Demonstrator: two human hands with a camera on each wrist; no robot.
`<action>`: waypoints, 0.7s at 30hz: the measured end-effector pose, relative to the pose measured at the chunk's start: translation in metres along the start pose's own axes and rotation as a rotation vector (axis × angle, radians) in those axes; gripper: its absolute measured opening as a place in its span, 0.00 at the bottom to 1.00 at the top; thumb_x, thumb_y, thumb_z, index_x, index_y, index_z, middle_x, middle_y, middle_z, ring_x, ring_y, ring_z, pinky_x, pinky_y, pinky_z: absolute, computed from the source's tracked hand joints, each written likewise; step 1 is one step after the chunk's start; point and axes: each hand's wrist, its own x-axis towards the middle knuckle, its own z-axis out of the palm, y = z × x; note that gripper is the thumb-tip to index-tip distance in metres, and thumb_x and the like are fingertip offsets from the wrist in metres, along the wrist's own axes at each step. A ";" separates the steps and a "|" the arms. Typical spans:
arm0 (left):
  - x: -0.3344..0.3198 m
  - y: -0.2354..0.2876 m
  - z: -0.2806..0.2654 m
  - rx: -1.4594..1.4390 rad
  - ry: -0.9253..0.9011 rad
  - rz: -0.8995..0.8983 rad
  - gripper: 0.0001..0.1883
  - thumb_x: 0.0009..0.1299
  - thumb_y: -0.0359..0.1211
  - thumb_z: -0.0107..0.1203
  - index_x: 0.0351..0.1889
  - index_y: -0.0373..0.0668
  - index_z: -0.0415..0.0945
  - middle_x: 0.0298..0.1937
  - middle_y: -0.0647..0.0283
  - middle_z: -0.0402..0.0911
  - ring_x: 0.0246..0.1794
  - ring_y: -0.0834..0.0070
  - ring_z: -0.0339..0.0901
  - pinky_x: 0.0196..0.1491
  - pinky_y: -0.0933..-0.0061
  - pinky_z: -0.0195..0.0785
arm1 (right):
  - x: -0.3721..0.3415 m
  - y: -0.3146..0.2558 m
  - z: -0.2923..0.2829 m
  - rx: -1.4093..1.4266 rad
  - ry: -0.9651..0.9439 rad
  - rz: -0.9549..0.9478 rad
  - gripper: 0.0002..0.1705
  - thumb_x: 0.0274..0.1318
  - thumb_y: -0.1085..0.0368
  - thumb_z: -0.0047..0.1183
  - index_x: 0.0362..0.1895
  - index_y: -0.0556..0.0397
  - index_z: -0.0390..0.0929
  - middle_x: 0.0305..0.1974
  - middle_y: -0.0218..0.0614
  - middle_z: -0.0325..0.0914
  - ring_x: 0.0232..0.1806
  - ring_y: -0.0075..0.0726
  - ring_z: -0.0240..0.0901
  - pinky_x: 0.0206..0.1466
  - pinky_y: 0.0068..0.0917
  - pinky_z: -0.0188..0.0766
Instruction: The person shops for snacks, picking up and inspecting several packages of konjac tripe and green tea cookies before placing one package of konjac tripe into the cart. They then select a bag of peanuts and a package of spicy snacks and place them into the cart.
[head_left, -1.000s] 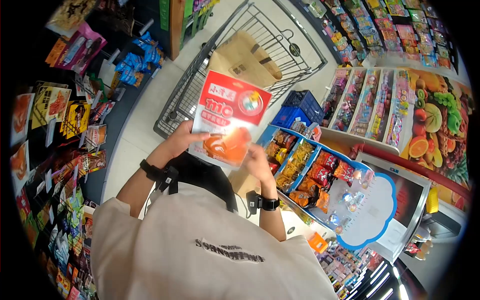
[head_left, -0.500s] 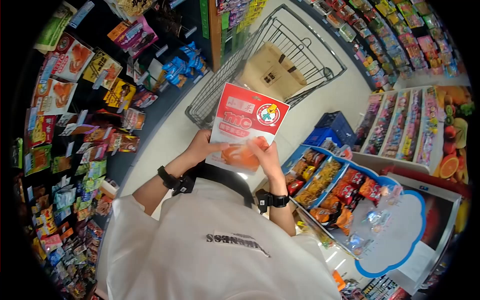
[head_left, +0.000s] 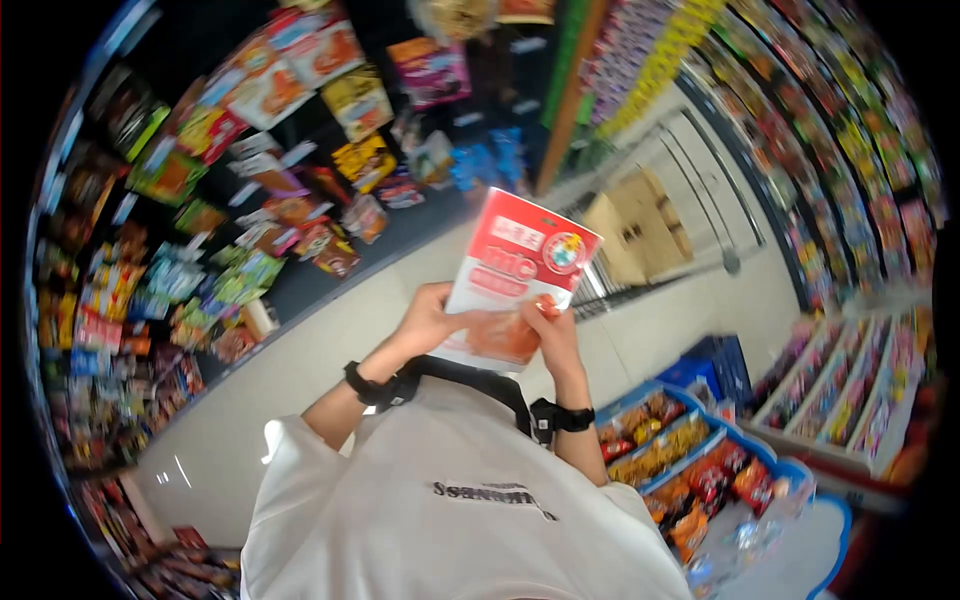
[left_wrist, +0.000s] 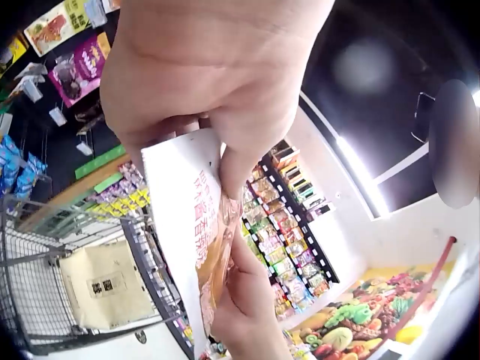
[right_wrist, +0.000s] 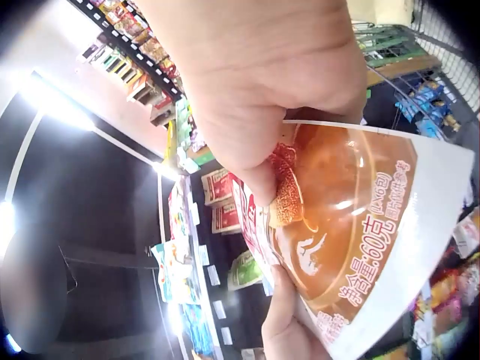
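Observation:
A flat red and white snack packet (head_left: pixel 515 262), with an orange food picture on its lower half, is held up in front of the body by both hands. The left hand (head_left: pixel 428 318) grips its lower left edge, thumb on the front and fingers behind. At the lower right edge, the right hand (head_left: pixel 558 345) pinches it, its thumb lying over the food picture (right_wrist: pixel 337 202). From the left wrist view, the packet (left_wrist: pixel 184 202) appears nearly edge-on between the left hand (left_wrist: pixel 217 82) and the right hand (left_wrist: pixel 251 300).
A wire shopping cart (head_left: pixel 715 180) carrying a brown paper bag (head_left: pixel 635 228) stands ahead to the right. Shelves of hanging snack packets (head_left: pixel 360 165) line the left. Lower right is a blue-edged display bin (head_left: pixel 720 425) of snacks, near blue crates (head_left: pixel 710 370).
The head view has turned left, so the shelves fill more of it and the cart sits further right. Both hands keep the packet; the right thumb has moved onto its front.

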 end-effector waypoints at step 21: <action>-0.096 -0.054 -0.283 -0.121 0.463 0.048 0.19 0.77 0.39 0.49 0.38 0.29 0.78 0.23 0.74 0.76 0.26 0.90 0.63 0.27 0.80 0.61 | 0.114 0.032 0.294 -0.207 -0.274 0.198 0.19 0.66 0.55 0.50 0.50 0.59 0.76 0.42 0.29 0.79 0.42 0.18 0.72 0.45 0.21 0.69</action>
